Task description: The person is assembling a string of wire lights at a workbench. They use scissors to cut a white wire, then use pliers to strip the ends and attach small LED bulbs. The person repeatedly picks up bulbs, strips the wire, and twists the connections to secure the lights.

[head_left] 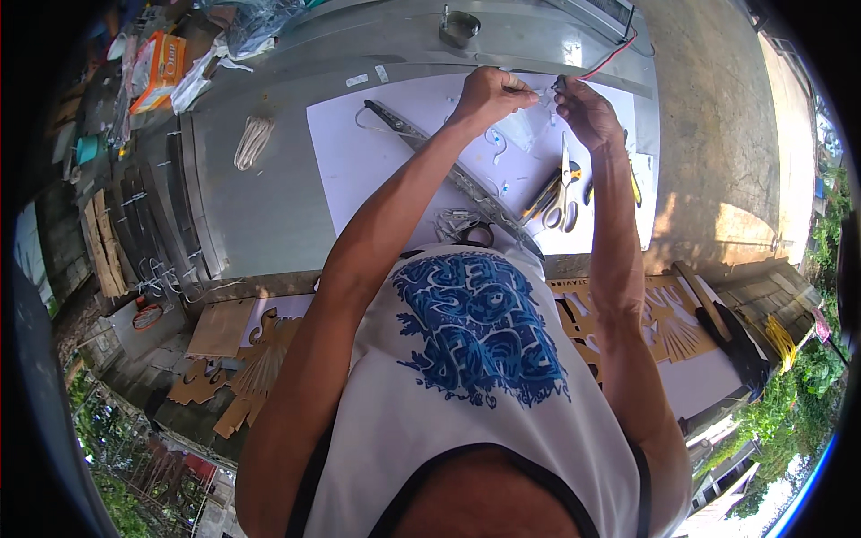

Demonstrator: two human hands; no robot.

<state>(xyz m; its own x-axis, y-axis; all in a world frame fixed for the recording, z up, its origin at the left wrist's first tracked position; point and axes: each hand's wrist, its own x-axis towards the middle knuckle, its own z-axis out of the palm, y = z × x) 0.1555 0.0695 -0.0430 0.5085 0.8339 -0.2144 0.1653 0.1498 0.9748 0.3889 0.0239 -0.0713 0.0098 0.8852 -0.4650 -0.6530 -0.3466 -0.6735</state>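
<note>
Both my hands meet over a white sheet (359, 197) on the grey table. My left hand (490, 95) is closed in a pinch on a small pale piece, too small to make out. Close beside it, my right hand (588, 115) is closed around the black end of a red wire (613, 61), which runs up to the far right. A small clear strip lies between the fingertips. Below the hands are short LED-like modules with thin wires (499, 146). Scissors (563, 193) lie near my right forearm, beside a yellow-and-black cutter (541, 199).
A long dark curved bar (448, 166) crosses the sheet under my left forearm. A tape roll (478, 235) sits near my shirt. Coiled white cord (254, 143) lies left, a round metal dish (459, 30) at the far side, and yellow-handled pliers (635, 186) right of my right forearm.
</note>
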